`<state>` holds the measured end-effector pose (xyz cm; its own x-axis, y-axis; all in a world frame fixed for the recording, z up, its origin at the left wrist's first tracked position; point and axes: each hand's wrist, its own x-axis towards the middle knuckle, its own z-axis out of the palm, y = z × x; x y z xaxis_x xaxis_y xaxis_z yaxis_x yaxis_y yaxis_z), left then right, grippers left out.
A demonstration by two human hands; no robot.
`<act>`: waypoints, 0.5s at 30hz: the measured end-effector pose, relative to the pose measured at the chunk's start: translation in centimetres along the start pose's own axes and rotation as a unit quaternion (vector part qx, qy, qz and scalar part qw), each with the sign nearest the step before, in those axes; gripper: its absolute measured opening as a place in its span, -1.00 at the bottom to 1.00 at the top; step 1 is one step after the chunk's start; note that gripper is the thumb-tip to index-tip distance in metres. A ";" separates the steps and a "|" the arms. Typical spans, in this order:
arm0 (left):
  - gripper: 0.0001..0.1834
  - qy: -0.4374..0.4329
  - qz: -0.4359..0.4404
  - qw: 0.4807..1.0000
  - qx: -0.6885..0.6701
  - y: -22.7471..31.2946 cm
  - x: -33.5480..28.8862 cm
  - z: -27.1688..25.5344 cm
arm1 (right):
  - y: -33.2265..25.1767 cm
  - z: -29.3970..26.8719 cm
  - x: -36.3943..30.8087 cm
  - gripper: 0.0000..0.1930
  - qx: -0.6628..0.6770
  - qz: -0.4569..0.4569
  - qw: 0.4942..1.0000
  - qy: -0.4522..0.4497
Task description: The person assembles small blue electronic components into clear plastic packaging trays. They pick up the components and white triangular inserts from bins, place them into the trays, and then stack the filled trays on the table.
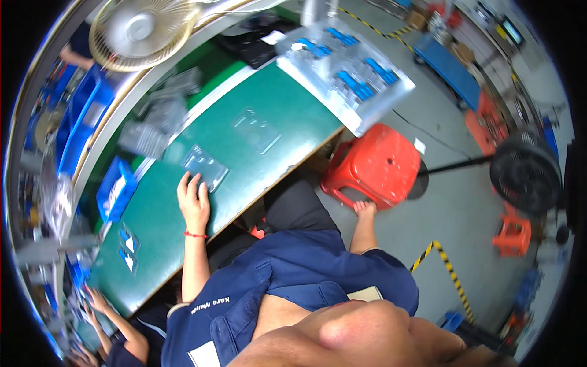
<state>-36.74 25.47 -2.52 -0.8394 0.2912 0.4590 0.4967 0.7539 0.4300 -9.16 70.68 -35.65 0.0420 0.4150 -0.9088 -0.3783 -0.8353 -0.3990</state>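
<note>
Resting left fingers (193, 185), loosely spread, with a clear plastic tray (211, 170) under their tips and a red stool (384, 160) just beyond right fingers (366, 206), unclear whether clenched.

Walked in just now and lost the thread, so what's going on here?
The person's left hand is at the near edge of a clear plastic tray lying on the green table. A second clear tray lies farther right. The right hand is down by the red stool; its grip is unclear. Blue items sit in clear packaging at the table's right end.
</note>
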 end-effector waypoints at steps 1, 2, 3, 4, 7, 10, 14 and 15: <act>-0.71 0.005 0.002 1.000 -0.005 0.4 0.0 -0.2 | -0.7 0.2 -0.9 -0.43 0.048 -0.033 0.998 0.002; -0.70 0.005 -0.001 1.000 -0.004 0.5 0.0 -0.3 | -1.5 0.5 -1.3 -0.43 0.102 -0.066 0.993 0.005; -0.70 0.004 -0.003 1.000 -0.005 0.5 -0.1 -0.2 | -2.3 1.0 -1.4 -0.43 0.145 -0.053 0.988 -0.017; -0.69 -0.002 -0.007 1.000 -0.001 0.7 0.0 -0.3 | -3.0 1.3 -1.6 -0.42 0.190 -0.040 0.980 -0.037; -0.69 0.004 -0.016 1.000 0.009 1.0 -0.2 -0.5 | -3.0 2.2 -2.1 -0.41 0.255 -0.013 0.966 -0.042; -0.69 0.013 -0.016 1.000 0.018 0.6 -0.6 -0.6 | -2.2 1.5 -1.7 -0.39 0.262 -0.001 0.964 -0.038; -0.69 0.021 -0.006 1.000 -0.003 0.9 0.1 -0.7 | -0.2 -1.4 0.4 -0.36 0.247 -0.004 0.969 -0.009; -0.69 0.024 -0.001 1.000 -0.012 0.8 0.2 -0.6 | 0.1 -1.9 1.0 -0.38 0.183 0.010 0.983 0.023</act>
<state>-36.39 25.84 -1.59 -0.8290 0.2613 0.4944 0.5009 0.7400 0.4489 -7.40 70.28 -36.81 0.0702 0.3755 -0.9242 -0.6869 -0.6536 -0.3177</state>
